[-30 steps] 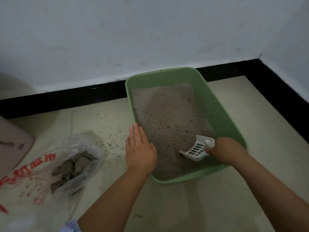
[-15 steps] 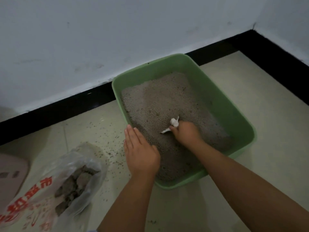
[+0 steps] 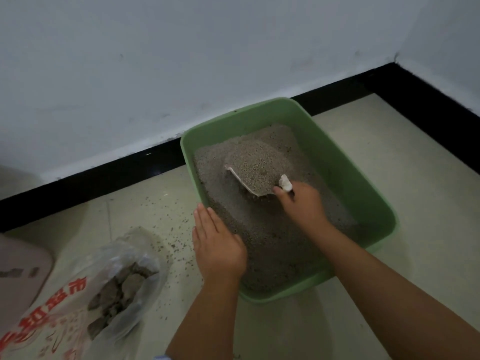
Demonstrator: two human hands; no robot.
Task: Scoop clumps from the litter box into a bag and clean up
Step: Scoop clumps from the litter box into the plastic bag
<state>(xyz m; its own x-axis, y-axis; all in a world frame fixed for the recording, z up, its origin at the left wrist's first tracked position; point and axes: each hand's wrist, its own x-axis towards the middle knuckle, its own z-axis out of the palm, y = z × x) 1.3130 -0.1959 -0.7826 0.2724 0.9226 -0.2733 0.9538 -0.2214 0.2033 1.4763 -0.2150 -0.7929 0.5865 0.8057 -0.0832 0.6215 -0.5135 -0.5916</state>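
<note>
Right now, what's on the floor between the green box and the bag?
In the head view, loose litter grains lie scattered on the floor between the green box and the bag.

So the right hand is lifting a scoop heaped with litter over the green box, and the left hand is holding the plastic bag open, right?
Not quite. The head view shows the left hand resting flat on the near left rim of the green box, not holding the plastic bag, which lies apart on the floor. The right hand does lift the scoop heaped with litter.

Left hand (image 3: 218, 249) flat, fingers straight and together; right hand (image 3: 302, 205) curled in a tight grip, arm outstretched
</note>
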